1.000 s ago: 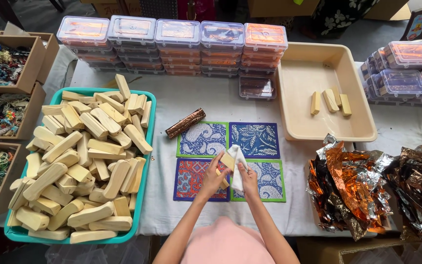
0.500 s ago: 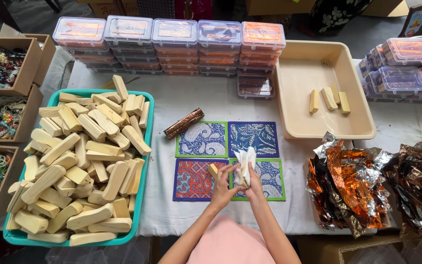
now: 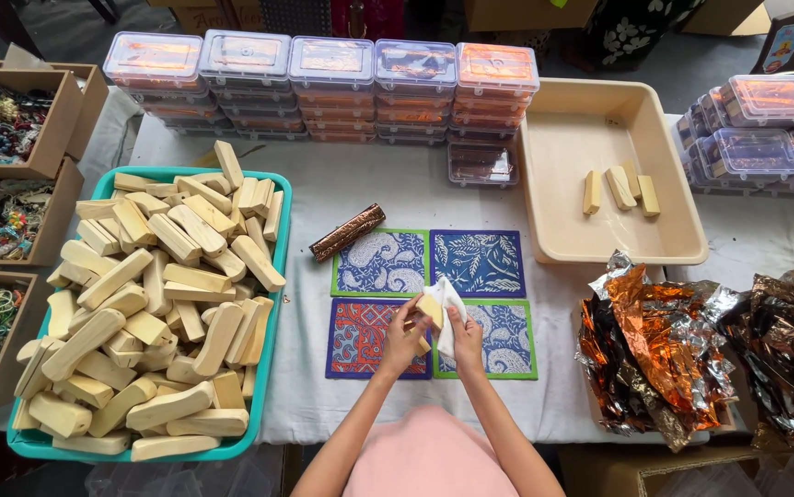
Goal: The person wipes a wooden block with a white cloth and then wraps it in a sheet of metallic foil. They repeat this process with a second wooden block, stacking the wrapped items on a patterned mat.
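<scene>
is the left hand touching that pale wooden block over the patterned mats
Touching. The head view shows the left hand gripping the pale wooden block, fingers wrapped on its lower end.

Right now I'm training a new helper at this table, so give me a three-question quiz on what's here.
1. True or false: the beige tray holds three wooden pieces.
2. What does the right hand hold: A) white cloth, B) foil, C) beads?
3. Which hand holds the wooden block?

Key: 1 true; 2 A; 3 the left hand.
</scene>
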